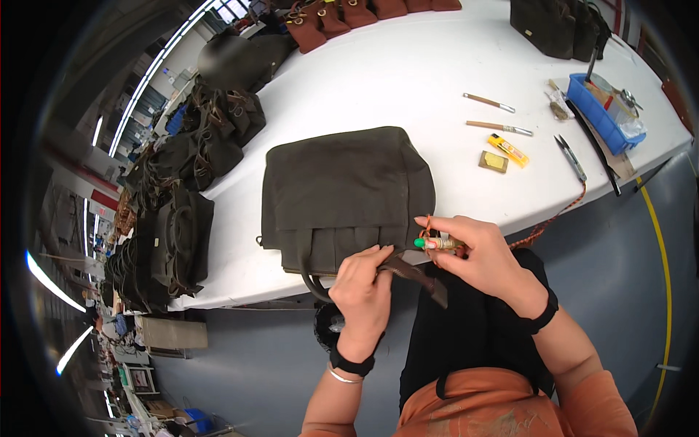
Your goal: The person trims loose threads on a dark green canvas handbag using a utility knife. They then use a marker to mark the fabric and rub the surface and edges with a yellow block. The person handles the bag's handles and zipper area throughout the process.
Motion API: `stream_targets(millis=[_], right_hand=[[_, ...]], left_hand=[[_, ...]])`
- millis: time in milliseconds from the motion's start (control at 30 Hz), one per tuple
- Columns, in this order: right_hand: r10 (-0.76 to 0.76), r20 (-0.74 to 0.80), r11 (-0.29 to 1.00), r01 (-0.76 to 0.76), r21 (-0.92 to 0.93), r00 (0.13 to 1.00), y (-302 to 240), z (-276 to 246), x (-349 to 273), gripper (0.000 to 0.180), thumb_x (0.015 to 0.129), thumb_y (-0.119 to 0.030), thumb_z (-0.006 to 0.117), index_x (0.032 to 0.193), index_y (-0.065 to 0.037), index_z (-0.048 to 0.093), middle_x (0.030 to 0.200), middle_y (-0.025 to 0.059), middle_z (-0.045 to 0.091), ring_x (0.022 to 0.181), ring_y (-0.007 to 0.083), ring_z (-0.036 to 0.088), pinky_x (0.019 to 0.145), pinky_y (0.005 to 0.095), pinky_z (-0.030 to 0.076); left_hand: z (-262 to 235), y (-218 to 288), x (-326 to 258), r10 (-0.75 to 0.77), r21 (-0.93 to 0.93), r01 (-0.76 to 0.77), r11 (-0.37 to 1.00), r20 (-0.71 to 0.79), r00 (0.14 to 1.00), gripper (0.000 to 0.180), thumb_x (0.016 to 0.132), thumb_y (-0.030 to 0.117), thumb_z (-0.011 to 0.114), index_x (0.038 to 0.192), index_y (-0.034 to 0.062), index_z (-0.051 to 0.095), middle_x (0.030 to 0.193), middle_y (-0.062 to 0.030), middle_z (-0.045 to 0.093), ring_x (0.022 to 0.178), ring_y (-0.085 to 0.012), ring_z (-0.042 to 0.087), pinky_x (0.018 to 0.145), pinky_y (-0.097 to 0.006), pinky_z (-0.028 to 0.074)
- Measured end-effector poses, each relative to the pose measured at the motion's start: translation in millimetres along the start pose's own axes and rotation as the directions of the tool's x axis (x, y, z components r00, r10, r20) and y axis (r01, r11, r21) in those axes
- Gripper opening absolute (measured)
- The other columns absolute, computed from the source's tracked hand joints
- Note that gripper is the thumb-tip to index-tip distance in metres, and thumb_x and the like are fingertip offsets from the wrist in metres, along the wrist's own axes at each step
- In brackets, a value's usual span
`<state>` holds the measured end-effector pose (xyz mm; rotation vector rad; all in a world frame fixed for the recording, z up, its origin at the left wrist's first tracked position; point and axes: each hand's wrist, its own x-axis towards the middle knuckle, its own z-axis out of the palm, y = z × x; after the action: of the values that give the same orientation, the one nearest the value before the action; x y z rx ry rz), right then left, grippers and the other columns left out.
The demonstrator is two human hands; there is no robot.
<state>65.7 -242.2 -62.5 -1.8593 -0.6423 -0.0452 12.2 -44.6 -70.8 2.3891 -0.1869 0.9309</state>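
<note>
Left hand [362, 288] pinches the brown strap [411, 271] at the table's near edge, fingers clenched around it. Right hand [477, 251] grips a small tool [437, 243] with a green tip, fingers wrapped tight, just above the strap. The dark bag [342, 193] lies flat on the white table [408, 80], its lower edge touching both hands. Farther right on the table: a yellow cutter [508, 150], scissors [570, 156], and a blue tray [601, 113].
</note>
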Motion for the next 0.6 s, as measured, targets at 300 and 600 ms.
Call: stream_targets(millis=[300,600], right_hand=[[-0.415,-0.001,0.842,0.384,-0.378,0.910,-22.5,0.8,19.8,0.052,0.069,-0.010,0.084,0.119,-0.020,0.072,0.082,0.0025,0.046,0.061,0.0150,0.053,0.050,0.0289,0.045],[-0.427,0.002,0.902,0.426,-0.073,0.904,-17.1,1.3,34.0,0.029,0.070,0.000,0.080,0.093,-0.005,0.063,0.089,0.0056,0.053,0.065,0.0216,0.057,0.054,0.0327,0.047]], left_hand=[[-40.2,2.1,18.3,-0.188,-0.299,0.221,0.928,0.137,0.973,0.025,0.077,-0.008,0.069,0.099,0.0022,0.074,0.088,-0.0078,0.073,0.074,-0.0159,0.068,0.067,-0.027,0.052],[-19.6,11.5,13.0,-0.276,-0.411,0.285,0.866,0.084,0.958,0.022,0.080,-0.004,0.069,0.101,0.0017,0.070,0.074,-0.0085,0.067,0.063,-0.0116,0.061,0.064,-0.024,0.048]])
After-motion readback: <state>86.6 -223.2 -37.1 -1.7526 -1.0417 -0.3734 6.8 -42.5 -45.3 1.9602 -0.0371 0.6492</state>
